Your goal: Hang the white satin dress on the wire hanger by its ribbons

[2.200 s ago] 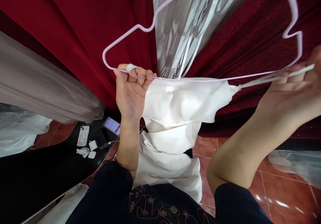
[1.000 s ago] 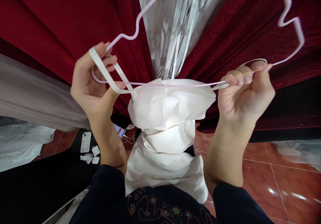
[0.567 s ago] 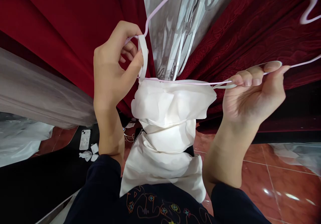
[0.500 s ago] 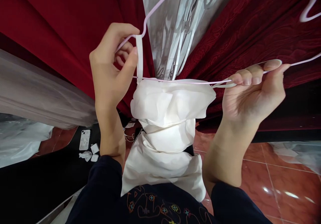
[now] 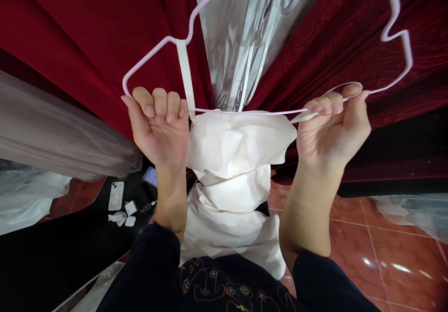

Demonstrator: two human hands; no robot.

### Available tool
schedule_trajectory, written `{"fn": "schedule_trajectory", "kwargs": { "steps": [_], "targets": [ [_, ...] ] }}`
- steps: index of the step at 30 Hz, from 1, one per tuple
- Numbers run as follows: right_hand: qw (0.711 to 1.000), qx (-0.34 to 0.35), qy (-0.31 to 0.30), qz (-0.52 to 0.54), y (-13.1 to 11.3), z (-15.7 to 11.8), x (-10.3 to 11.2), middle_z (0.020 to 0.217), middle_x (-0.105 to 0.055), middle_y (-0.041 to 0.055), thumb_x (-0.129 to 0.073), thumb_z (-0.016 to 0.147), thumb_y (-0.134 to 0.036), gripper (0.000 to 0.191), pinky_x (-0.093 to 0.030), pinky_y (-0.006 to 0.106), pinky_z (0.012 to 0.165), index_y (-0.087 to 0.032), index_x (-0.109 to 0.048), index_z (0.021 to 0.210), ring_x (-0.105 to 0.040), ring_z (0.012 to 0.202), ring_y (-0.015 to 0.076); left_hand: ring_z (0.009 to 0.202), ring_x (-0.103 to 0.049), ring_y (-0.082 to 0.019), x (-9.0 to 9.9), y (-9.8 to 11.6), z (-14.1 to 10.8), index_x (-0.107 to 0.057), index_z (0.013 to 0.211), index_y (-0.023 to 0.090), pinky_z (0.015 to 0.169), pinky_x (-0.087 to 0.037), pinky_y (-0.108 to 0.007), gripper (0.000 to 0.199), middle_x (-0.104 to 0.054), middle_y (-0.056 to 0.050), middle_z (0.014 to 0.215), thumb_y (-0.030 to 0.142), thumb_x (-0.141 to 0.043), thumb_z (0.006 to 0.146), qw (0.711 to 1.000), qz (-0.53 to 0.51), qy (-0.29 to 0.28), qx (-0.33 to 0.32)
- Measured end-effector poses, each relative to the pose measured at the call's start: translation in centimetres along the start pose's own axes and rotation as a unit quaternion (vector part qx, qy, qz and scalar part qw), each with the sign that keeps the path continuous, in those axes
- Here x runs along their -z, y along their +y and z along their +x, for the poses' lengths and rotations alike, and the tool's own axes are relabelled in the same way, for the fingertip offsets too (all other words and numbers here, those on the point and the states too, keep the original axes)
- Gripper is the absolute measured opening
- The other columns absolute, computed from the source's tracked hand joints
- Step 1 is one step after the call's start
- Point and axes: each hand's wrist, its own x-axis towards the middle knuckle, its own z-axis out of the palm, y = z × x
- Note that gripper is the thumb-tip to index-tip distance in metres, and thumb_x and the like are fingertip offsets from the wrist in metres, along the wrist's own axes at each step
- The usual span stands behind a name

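Observation:
A pale pink clothes hanger [image 5: 252,113] spans the view between my two hands. My left hand [image 5: 161,125] is closed round its lower left corner, palm toward me. One white strap [image 5: 185,76] of a white garment [image 5: 241,139] hangs in the hanger's left notch. My right hand [image 5: 332,125] grips the bottom bar near the right corner, and the other strap is looped over its fingers and thumb. The right notch of the hanger carries no strap. Below the bar the garment hangs in folds down to my lap.
Dark red curtains [image 5: 87,27] hang left and right, with a grey sheer panel and shiny ribbons [image 5: 259,46] between them. On a black surface [image 5: 52,251] at left lie a white phone [image 5: 116,196], a charger [image 5: 131,208] and a lit screen [image 5: 150,176]. Red floor tiles [image 5: 395,256] show at right.
My left hand has left the strap at the notch and moved down to the hanger's lower left corner. My right hand and the hanger have shifted left, bringing more of the hanger into view.

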Motion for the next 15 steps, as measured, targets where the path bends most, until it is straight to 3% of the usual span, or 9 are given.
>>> {"fn": "schedule_trajectory", "kwargs": {
  "steps": [5, 8, 12, 15],
  "targets": [
    [0.991, 0.052, 0.082, -0.097, -1.4, 0.0, 0.9, 0.068, -0.063, -0.0026, -0.025, 0.104, -0.029, 0.047, -0.061, 0.023, 0.063, -0.019, -0.070, 0.099, -0.066, 0.063, 0.0071, 0.052, -0.032, -0.010, 0.3, 0.1, 0.6, -0.025, 0.068, 0.020, 0.058, -0.045, -0.020, 0.051, -0.016, 0.004, 0.064, 0.034, -0.013, 0.115, 1.000, 0.014, -0.013, 0.016],
    [0.980, 0.083, 0.127, -0.127, -2.9, 0.4, 2.5, 0.076, -0.070, -0.0021, -0.028, 0.097, -0.016, 0.045, -0.059, 0.019, 0.059, -0.021, -0.073, 0.097, -0.067, 0.063, 0.0067, 0.052, -0.027, -0.011, 0.5, 0.1, 0.8, -0.022, 0.068, 0.021, 0.056, -0.043, -0.021, 0.049, -0.013, 0.004, 0.064, 0.033, -0.015, 0.115, 0.999, 0.049, -0.011, 0.001],
    [0.963, 0.133, 0.131, -0.194, -5.2, 0.9, 3.3, 0.083, -0.074, -0.0010, -0.033, 0.092, -0.002, 0.047, -0.057, 0.017, 0.059, -0.022, -0.075, 0.091, -0.069, 0.065, 0.0067, 0.053, -0.023, -0.013, 0.6, 0.0, 0.8, -0.023, 0.068, 0.021, 0.056, -0.040, -0.024, 0.049, -0.011, 0.003, 0.065, 0.033, -0.018, 0.115, 0.997, 0.074, 0.001, 0.003],
    [0.952, 0.160, 0.092, -0.243, -5.9, 1.3, 2.2, 0.089, -0.075, 0.0012, -0.039, 0.093, -0.001, 0.043, -0.059, 0.017, 0.066, -0.020, -0.077, 0.088, -0.073, 0.076, 0.0074, 0.054, -0.021, -0.014, 0.7, 0.0, 0.8, -0.023, 0.068, 0.021, 0.057, -0.038, -0.027, 0.049, -0.012, 0.003, 0.066, 0.033, -0.018, 0.115, 0.994, 0.107, 0.018, 0.002]
  ]
}}
